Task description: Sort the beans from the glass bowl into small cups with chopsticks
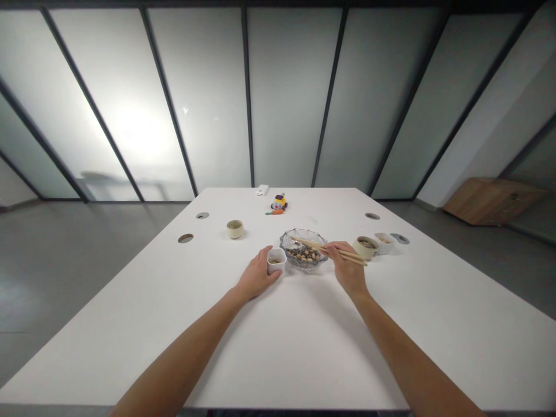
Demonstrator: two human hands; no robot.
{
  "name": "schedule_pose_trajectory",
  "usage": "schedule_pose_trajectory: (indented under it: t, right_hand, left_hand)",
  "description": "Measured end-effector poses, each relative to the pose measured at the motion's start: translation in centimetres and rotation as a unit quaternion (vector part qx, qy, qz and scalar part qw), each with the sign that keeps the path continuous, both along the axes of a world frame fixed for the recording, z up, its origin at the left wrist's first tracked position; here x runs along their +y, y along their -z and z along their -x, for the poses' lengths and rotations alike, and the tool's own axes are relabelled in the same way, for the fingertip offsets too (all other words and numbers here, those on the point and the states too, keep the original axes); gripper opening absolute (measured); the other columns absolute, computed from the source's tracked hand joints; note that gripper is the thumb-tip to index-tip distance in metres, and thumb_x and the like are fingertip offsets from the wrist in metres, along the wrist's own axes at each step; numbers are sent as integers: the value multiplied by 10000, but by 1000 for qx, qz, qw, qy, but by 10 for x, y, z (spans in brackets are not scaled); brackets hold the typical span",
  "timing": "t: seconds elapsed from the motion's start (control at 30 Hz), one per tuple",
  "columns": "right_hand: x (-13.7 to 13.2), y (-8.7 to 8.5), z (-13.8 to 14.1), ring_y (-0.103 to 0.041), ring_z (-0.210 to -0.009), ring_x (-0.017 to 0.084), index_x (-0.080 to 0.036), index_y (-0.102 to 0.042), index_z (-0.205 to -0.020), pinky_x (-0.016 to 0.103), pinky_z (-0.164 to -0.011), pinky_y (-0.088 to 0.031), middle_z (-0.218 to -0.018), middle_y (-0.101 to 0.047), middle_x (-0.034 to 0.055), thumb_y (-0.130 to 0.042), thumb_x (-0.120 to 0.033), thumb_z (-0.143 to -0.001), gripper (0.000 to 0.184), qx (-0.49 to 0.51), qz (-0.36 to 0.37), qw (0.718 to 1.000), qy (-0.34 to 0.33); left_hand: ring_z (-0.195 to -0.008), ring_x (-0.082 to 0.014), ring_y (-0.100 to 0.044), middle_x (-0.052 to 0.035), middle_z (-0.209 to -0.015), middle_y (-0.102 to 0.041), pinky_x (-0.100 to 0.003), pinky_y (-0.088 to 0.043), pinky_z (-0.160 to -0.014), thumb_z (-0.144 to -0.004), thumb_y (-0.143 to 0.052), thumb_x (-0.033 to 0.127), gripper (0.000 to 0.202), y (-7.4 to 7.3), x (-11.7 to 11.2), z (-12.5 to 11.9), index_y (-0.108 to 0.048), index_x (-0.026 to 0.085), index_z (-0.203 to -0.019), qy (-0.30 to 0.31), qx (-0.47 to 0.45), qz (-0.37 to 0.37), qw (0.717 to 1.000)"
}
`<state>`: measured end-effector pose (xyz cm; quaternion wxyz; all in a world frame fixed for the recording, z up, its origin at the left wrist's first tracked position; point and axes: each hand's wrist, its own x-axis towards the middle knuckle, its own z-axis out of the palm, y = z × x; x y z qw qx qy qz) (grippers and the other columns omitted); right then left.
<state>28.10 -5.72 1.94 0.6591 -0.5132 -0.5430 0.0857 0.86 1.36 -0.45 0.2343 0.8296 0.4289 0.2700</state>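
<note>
A clear glass bowl [304, 238] with mixed nuts or beans stands at the middle of the white table [278, 324]. My left hand [257, 275] wraps round a small white cup [277, 259] just left of the bowl. My right hand [347, 267] grips a pair of wooden chopsticks [330, 249] whose tips reach over the bowl's contents. Whether the tips hold anything is too small to tell.
A beige cup [365, 247] and a small white dish [384, 242] sit right of the bowl. Another beige cup [235, 229] stands at the left. A small toy [278, 202] and a white box [262, 190] lie near the far edge. Round holes [186, 238] dot the table.
</note>
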Motion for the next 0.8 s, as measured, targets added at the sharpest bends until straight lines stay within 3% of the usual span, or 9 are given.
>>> schedule_pose_trajectory:
  t: [0.17,0.3,0.4,0.53,0.63,0.8]
  right_hand:
    - [-1,-8,2,-796,-863,247,-248,-731,-874,499,-883,-718,-899,-787,48,-779,-708,-896,463,149,0,985,-90]
    - [-4,-13,4,-792,-796,248,-241,-727,-838,498,-824,-721,-868,-795,48,-782,-735,-877,499,154,28,980,-120]
    - [-7,-17,-1,-778,-763,255,-242,-737,-835,460,-769,-693,-853,-792,64,-719,-769,-906,532,88,24,994,-54]
    - [-13,-23,-12,-724,-747,248,-263,-750,-786,404,-699,-601,-796,-766,70,-636,-757,-968,539,-90,-11,994,64]
    - [-14,-24,-16,-694,-724,239,-277,-736,-748,391,-678,-556,-764,-747,62,-580,-749,-1005,559,-162,-10,984,69]
    - [-14,-22,-15,-690,-713,235,-271,-707,-745,389,-690,-549,-771,-738,61,-538,-760,-1022,587,-192,4,980,49]
  left_hand:
    - [-1431,-357,-607,-204,-1596,-572,-510,-459,-1235,-923,-722,360,779,-1,0,0,-419,142,-1605,-5,1,3,1000]
    - [-1431,-361,-604,-211,-1600,-566,-516,-460,-1232,-925,-718,350,775,-2,-1,0,-416,139,-1607,-3,2,2,1000]
    - [-1438,-360,-598,-204,-1598,-570,-515,-458,-1233,-927,-719,348,772,-2,-1,0,-415,149,-1608,-1,-1,2,1000]
    - [-1409,-367,-617,-205,-1587,-579,-525,-471,-1218,-921,-727,347,779,-1,-1,1,-419,149,-1608,-3,0,5,1000]
    - [-1400,-358,-625,-190,-1579,-590,-514,-479,-1213,-920,-731,341,772,0,0,1,-425,168,-1608,0,-5,-1,1000]
    - [-1395,-356,-626,-190,-1565,-598,-517,-483,-1204,-925,-730,349,760,1,1,2,-430,171,-1600,4,-9,-4,1000]
